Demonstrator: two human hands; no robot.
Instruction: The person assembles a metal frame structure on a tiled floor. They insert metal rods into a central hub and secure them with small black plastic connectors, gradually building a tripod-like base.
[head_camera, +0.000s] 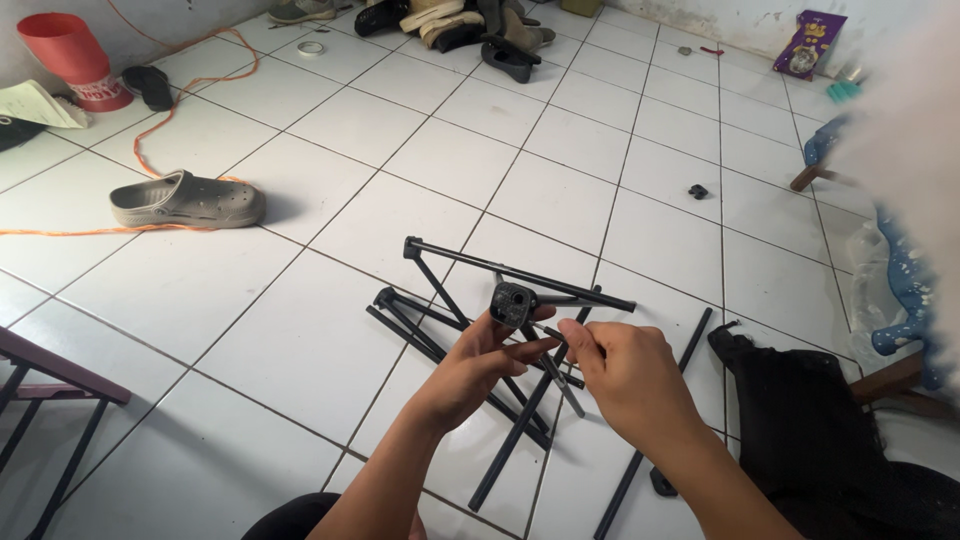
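My left hand (478, 362) holds up a small black plastic joint piece (513, 299) with thin black rods running out of it. My right hand (625, 372) pinches one of those thin rods (560, 372) just right of the joint. Beneath both hands, a black folding frame of several tubes (520, 275) lies spread on the white tiled floor (300, 330). Two loose black tubes (655, 420) lie to the right of the frame.
A grey clog (187, 199) and an orange cable (150, 130) lie at the left. A red bucket (70, 55) stands far left. Shoes (470, 25) pile at the back. Black fabric (810, 420) lies at the right, a small black part (697, 191) beyond it. A dark stool frame (45, 380) is lower left.
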